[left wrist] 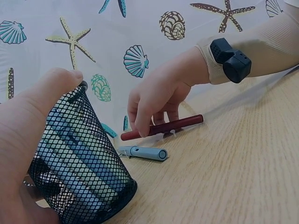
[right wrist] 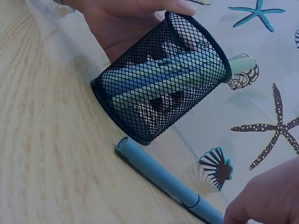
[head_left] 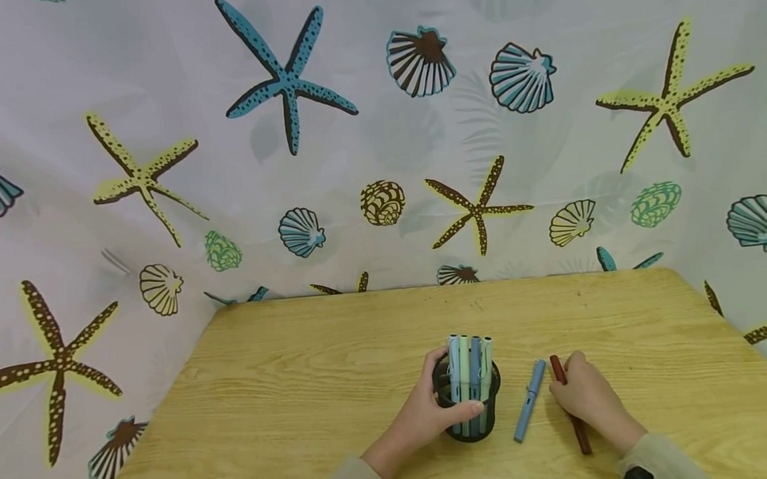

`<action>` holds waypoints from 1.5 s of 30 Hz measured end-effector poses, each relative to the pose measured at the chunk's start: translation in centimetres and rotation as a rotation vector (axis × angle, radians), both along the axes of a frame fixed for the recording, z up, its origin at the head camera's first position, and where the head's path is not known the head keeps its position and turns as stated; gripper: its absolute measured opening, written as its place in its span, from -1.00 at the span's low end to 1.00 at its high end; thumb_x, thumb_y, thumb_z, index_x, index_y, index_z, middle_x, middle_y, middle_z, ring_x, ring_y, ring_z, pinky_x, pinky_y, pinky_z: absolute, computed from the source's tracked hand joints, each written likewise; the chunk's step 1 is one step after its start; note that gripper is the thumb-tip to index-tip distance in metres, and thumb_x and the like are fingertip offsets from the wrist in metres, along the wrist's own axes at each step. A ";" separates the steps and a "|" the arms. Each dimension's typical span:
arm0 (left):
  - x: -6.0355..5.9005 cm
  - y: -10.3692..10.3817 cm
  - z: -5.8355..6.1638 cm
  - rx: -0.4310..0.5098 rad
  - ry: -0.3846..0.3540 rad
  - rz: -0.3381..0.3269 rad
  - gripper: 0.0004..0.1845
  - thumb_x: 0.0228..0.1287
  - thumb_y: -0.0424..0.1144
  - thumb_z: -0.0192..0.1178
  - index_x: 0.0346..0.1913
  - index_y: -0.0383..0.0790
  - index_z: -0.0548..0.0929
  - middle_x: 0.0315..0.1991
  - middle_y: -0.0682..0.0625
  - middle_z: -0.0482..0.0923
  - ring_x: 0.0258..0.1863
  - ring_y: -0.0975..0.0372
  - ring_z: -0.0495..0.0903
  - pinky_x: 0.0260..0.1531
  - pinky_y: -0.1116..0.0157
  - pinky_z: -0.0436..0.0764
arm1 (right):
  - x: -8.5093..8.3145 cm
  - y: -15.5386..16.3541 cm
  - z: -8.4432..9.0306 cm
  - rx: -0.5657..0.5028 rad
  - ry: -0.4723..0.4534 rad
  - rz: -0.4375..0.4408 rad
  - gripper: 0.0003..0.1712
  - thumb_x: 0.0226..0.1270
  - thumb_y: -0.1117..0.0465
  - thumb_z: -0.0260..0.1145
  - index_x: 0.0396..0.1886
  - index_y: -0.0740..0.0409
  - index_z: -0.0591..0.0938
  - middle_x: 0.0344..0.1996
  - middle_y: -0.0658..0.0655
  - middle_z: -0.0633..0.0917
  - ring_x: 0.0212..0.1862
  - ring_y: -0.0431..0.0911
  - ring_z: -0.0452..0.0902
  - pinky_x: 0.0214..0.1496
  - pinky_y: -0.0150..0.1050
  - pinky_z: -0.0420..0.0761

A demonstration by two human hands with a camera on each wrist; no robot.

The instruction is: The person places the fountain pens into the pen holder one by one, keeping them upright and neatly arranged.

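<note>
A black mesh pen holder [left wrist: 96, 140] is gripped by my left hand [head_left: 426, 408], with the thumb across its near side and fingers round the far side. Several pens [head_left: 465, 364] in pale blue, green and darker blue stand inside, their tops above the rim. To the right, my right hand [head_left: 586, 395] pinches a dark red pen [head_left: 580, 434] between thumb and fingers, low over the table. A blue pen [head_left: 529, 402] with a clip lies on the wood between the holder and the red pen.
The wooden table [head_left: 300, 386] has a light grain and rounded back corners. Behind it and at both sides hangs a white cloth [head_left: 353, 141] printed with starfish and shells. Dark devices [left wrist: 231, 60] are strapped at the wrists over beige sleeves.
</note>
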State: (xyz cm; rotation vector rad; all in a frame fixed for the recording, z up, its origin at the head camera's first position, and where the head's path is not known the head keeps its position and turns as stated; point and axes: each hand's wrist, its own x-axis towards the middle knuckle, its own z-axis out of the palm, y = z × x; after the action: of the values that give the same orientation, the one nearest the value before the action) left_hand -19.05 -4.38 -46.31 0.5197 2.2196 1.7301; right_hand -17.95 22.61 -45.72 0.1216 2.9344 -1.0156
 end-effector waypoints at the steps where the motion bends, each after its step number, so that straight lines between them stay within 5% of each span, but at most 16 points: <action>1: 0.0 0.0 0.0 0.001 0.000 0.000 -0.14 0.10 0.07 0.30 0.35 0.36 -0.03 0.38 -0.02 -0.02 0.31 -0.07 0.10 0.07 -0.14 0.29 | 0.0 0.0 0.0 -0.007 0.003 0.000 -0.67 0.19 0.32 0.16 -0.18 0.48 0.31 -0.54 0.19 0.43 -0.55 -0.04 0.34 -0.57 -0.23 0.36; 37: 0.3 0.1 -0.1 -0.007 -0.006 0.004 -0.13 0.09 0.08 0.31 0.35 0.36 -0.02 0.40 -0.03 -0.08 0.30 -0.06 0.11 0.05 -0.16 0.30 | 0.7 -0.7 1.5 -0.263 0.152 -0.023 -0.55 0.31 0.22 0.15 0.12 0.26 0.27 -0.30 0.21 0.49 -0.42 -0.06 0.47 -0.53 -0.21 0.48; 45: 0.1 0.1 0.0 -0.008 0.013 0.007 -0.13 0.09 0.08 0.31 0.36 0.36 -0.03 0.39 -0.02 -0.06 0.28 -0.03 0.15 0.04 -0.15 0.32 | 0.9 -1.1 2.0 -0.289 0.276 -0.034 -0.59 0.32 0.19 0.14 0.09 0.22 0.29 -0.22 0.22 0.50 -0.32 -0.02 0.47 -0.45 -0.22 0.51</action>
State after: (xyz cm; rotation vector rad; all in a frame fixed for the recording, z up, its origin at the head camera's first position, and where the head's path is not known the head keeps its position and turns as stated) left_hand -18.94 -4.32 -46.27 0.5227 2.2391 1.7249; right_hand -17.08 21.51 -43.75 0.0243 2.9821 -1.5645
